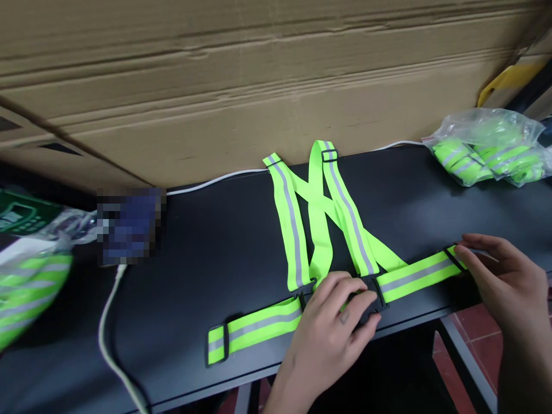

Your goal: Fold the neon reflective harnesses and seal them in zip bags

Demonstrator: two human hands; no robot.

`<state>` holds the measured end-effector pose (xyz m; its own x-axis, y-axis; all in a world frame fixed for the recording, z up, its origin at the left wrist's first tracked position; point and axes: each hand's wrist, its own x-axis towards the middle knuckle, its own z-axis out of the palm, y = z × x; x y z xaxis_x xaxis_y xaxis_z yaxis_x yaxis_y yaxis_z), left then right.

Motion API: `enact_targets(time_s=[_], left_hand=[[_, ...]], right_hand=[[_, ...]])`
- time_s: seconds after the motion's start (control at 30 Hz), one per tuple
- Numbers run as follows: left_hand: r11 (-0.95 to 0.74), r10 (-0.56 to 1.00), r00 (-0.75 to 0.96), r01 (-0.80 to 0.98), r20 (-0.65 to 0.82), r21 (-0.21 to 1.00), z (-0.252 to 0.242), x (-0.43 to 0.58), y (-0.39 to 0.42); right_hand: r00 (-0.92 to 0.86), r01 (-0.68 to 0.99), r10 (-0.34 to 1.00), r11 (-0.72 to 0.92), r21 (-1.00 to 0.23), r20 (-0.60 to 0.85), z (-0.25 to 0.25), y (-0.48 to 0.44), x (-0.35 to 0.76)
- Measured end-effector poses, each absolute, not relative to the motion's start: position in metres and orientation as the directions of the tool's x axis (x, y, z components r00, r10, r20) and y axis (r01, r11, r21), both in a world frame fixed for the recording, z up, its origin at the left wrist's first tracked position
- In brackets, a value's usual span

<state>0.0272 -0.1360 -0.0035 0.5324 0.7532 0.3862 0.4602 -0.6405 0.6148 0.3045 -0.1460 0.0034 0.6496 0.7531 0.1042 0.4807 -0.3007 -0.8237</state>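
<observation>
A neon-yellow reflective harness (pixel 292 224) with grey stripes lies spread on the black table, its two shoulder straps crossing at the back. My left hand (pixel 330 328) is closed over the black buckle (pixel 370 299) at the middle of the waist belt, partly hiding it. At the belt's right end, my right hand (pixel 504 276) pinches the strap (pixel 425 275) between thumb and fingers, beside a black slider (pixel 454 257). Another slider (pixel 226 342) sits on the belt's left end, which rests flat near the table's front edge.
Clear bags of folded neon straps lie at the right (pixel 491 152) and at the left edge (pixel 32 293). A blurred-out blue object (pixel 133 227) has a white cable (pixel 107 328) plugged in. Cardboard (pixel 259 115) stands along the back of the black table (pixel 185 259).
</observation>
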Motion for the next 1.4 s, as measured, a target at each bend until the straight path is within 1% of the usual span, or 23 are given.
enact_targets(time_s=[0.07, 0.1, 0.13, 0.17, 0.23, 0.27, 0.3, 0.33, 0.37, 0.43, 0.47, 0.53, 0.6, 0.7, 0.77, 0.8, 0.87, 0.93, 1.0, 1.1, 1.23, 1.33, 1.4], left_hand=[[-0.638, 0.751, 0.57, 0.495, 0.335, 0.589, -0.003, 0.028, -0.136], [-0.635, 0.753, 0.579, 0.513, 0.313, 0.578, -0.003, 0.029, -0.135], [-0.631, 0.756, 0.584, 0.528, 0.296, 0.568, -0.002, 0.03, -0.134], [-0.629, 0.758, 0.585, 0.541, 0.287, 0.558, -0.002, 0.031, -0.134], [-0.635, 0.756, 0.587, 0.555, 0.288, 0.537, -0.003, 0.032, -0.132], [-0.64, 0.754, 0.588, 0.558, 0.292, 0.529, -0.003, 0.033, -0.131], [-0.644, 0.752, 0.585, 0.557, 0.303, 0.524, -0.003, 0.034, -0.131], [-0.649, 0.749, 0.58, 0.551, 0.319, 0.524, -0.002, 0.035, -0.132], [-0.655, 0.746, 0.572, 0.54, 0.341, 0.528, -0.001, 0.035, -0.133], [-0.666, 0.74, 0.544, 0.517, 0.395, 0.537, 0.001, 0.033, -0.137], [-0.67, 0.74, 0.523, 0.512, 0.424, 0.538, 0.002, 0.03, -0.14], [-0.656, 0.755, 0.466, 0.536, 0.462, 0.532, 0.005, 0.017, -0.144], [-0.599, 0.796, 0.372, 0.601, 0.478, 0.53, 0.007, -0.002, -0.145], [-0.45, 0.865, 0.193, 0.705, 0.462, 0.548, 0.007, -0.038, -0.146], [-0.384, 0.891, 0.135, 0.734, 0.434, 0.56, 0.005, -0.058, -0.148], [-0.373, 0.902, 0.146, 0.736, 0.406, 0.564, 0.004, -0.065, -0.149], [-0.383, 0.916, 0.229, 0.745, 0.33, 0.545, 0.001, -0.072, -0.151], [-0.428, 0.902, 0.329, 0.768, 0.279, 0.478, -0.003, -0.072, -0.152], [-0.463, 0.884, 0.375, 0.791, 0.28, 0.399, -0.005, -0.071, -0.151], [-0.452, 0.886, 0.366, 0.817, 0.284, 0.358, -0.003, -0.065, -0.15], [-0.441, 0.893, 0.369, 0.827, 0.257, 0.349, 0.005, -0.046, -0.149], [-0.5, 0.866, 0.46, 0.795, 0.195, 0.343, 0.005, -0.027, -0.145], [-0.528, 0.846, 0.514, 0.775, 0.138, 0.348, 0.001, -0.018, -0.141]], right_hand=[[0.61, 0.682, 0.745, -0.32, -0.658, 0.27, 0.006, -0.149, 0.3], [0.553, 0.768, 0.75, -0.288, -0.572, 0.364, 0.008, -0.15, 0.297], [0.469, 0.835, 0.757, -0.213, -0.507, 0.455, 0.008, -0.151, 0.292], [0.364, 0.879, 0.765, -0.094, -0.467, 0.531, 0.009, -0.152, 0.286], [0.105, 0.874, 0.777, 0.226, -0.43, 0.621, 0.007, -0.151, 0.272], [-0.038, 0.829, 0.785, 0.37, -0.419, 0.618, 0.005, -0.15, 0.265], [-0.177, 0.78, 0.795, 0.473, -0.41, 0.581, 0.003, -0.149, 0.259], [-0.298, 0.741, 0.802, 0.536, -0.403, 0.518, 0.0, -0.147, 0.253], [-0.391, 0.722, 0.809, 0.566, -0.399, 0.44, -0.002, -0.145, 0.248], [-0.481, 0.723, 0.821, 0.57, -0.39, 0.308, -0.006, -0.141, 0.244], [-0.493, 0.729, 0.827, 0.563, -0.39, 0.272, -0.007, -0.14, 0.244], [-0.486, 0.73, 0.833, 0.553, -0.401, 0.264, -0.008, -0.139, 0.246], [-0.466, 0.714, 0.828, 0.56, -0.42, 0.312, -0.006, -0.14, 0.249], [-0.436, 0.673, 0.801, 0.593, -0.443, 0.41, -0.002, -0.145, 0.252], [-0.463, 0.65, 0.785, 0.617, -0.444, 0.413, 0.0, -0.147, 0.252], [-0.492, 0.647, 0.78, 0.625, -0.437, 0.387, 0.0, -0.147, 0.251], [-0.554, 0.656, 0.774, 0.632, -0.412, 0.305, -0.003, -0.145, 0.25], [-0.586, 0.672, 0.773, 0.632, -0.386, 0.245, -0.006, -0.142, 0.248], [-0.583, 0.693, 0.781, 0.622, -0.364, 0.225, -0.01, -0.14, 0.246], [-0.551, 0.723, 0.804, 0.593, -0.354, 0.221, -0.012, -0.14, 0.245], [-0.515, 0.727, 0.83, 0.554, -0.405, 0.213, -0.01, -0.145, 0.245], [-0.494, 0.716, 0.855, 0.504, -0.483, 0.159, -0.008, -0.147, 0.248], [-0.476, 0.727, 0.87, 0.472, -0.499, 0.129, -0.008, -0.146, 0.249]])
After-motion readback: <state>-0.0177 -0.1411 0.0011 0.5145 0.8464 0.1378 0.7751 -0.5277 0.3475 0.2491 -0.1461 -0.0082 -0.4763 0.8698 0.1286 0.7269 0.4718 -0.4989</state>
